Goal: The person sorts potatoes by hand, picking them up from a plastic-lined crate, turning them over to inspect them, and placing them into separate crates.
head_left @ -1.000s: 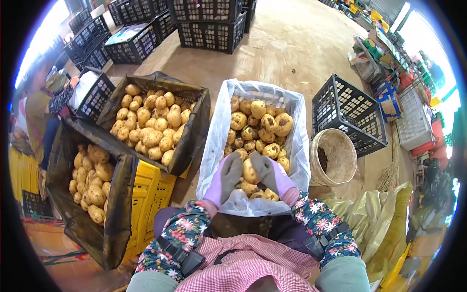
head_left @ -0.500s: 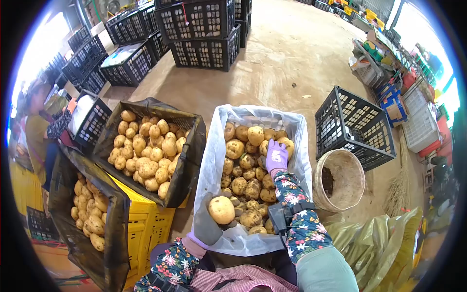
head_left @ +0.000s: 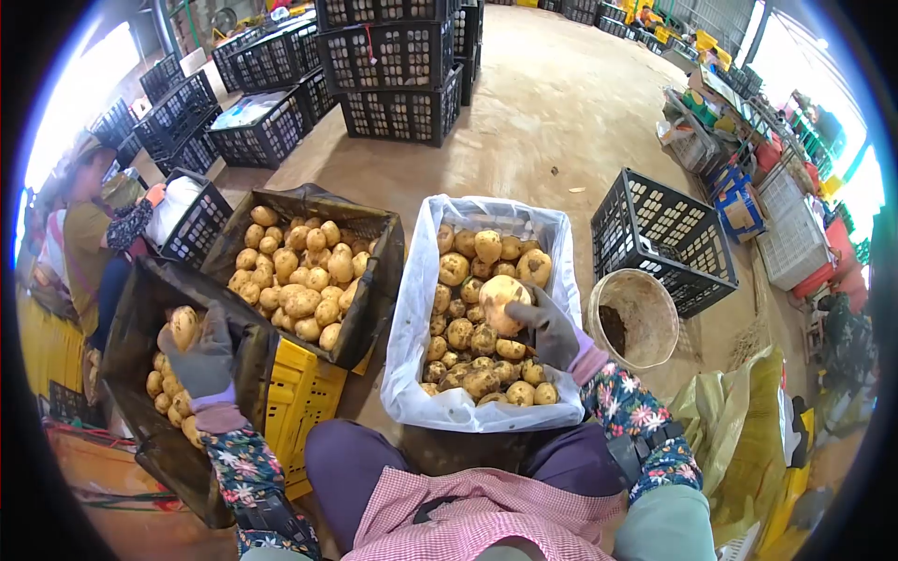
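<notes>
My left hand (head_left: 203,360), in a grey and purple work glove, is over the dark-lined crate (head_left: 248,393) at the left. Its fingers and thumb are around a potato (head_left: 184,325), just above other potatoes. My right hand (head_left: 552,327), gloved the same way, grips a large pale potato (head_left: 503,303) by its right side. That potato is above the white-lined crate (head_left: 402,374), where many soil-covered potatoes (head_left: 481,381) lie. Between the two stands another dark-lined crate (head_left: 382,327) holding cleaner potatoes (head_left: 301,302).
A yellow crate (head_left: 304,393) supports the dark-lined ones. To the right are a dirty white bucket (head_left: 666,323) and a black slatted crate (head_left: 655,243). Stacked black crates (head_left: 398,112) stand ahead. A person (head_left: 94,234) works at the far left beside a white-lined crate.
My left hand has moved from the white-lined crate to the left crate with a potato. My right hand has picked up a large potato and turned palm inward. The view has shifted.
</notes>
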A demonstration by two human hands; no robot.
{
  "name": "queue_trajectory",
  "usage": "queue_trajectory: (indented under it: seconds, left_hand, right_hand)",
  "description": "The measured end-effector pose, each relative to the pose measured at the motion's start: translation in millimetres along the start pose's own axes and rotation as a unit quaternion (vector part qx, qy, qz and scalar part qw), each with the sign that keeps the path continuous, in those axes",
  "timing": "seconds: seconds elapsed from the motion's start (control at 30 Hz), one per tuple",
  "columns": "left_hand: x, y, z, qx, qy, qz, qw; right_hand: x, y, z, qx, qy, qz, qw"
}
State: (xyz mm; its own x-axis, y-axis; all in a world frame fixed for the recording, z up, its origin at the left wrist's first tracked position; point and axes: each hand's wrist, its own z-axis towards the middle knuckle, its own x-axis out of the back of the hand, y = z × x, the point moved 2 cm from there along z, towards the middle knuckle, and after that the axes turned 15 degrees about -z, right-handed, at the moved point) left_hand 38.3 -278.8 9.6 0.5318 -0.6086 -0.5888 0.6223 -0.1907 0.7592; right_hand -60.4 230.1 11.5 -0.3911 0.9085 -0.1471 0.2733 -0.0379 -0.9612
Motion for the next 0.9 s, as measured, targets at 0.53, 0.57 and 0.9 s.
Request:
queue_trajectory:
  seconds: [0.53,0.57,0.9]
  left_hand:
    - [-176.5,-128.7,-241.7,0.596,-0.276,-0.105,0.747]
    - [-180.4,-128.2,-241.7,0.6,-0.302,-0.134,0.728]
    - [-195.7,-131.0,-245.2,0.617,-0.249,-0.13,0.735]
  right_hand:
    - [-51.7,41.0,-14.6,0.18,0.111,-0.617,0.758]
    - [-50.4,43.7,-14.5,0.239,0.137,-0.644,0.714]
    - [-38.2,36.5,-4.8,0.128,0.124,-0.421,0.889]
